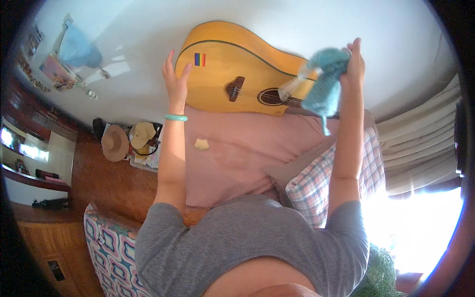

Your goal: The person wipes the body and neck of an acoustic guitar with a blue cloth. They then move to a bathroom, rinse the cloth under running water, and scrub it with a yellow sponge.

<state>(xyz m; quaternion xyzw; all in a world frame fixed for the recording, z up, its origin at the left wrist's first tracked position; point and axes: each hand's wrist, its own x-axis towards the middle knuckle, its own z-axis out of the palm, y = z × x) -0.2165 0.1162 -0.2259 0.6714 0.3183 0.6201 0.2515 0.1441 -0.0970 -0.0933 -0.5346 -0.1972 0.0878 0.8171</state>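
An acoustic guitar [215, 89] with a yellow wooden body lies along the pink bedding, propped against the white wall. Its top bears a small rainbow-striped sticker [200, 59]. My left hand [176, 83], fingers spread and holding nothing, is at the rounded bottom end of the body; I cannot tell whether it touches the wood. A pale green bangle [176, 117] circles that wrist. In my right hand [355, 65] hangs a teal cloth item [323, 92], blurred by motion, with a whitish translucent part. It covers part of the guitar's neck side from view.
On the pink bedspread [230, 159] lies a small cream flower-shaped piece [201, 144]. A plaid pillow [311, 185] is at the right, near beige curtains [419, 137] and a bright window. Hats [115, 143] and a storage bin are on the wooden floor at left.
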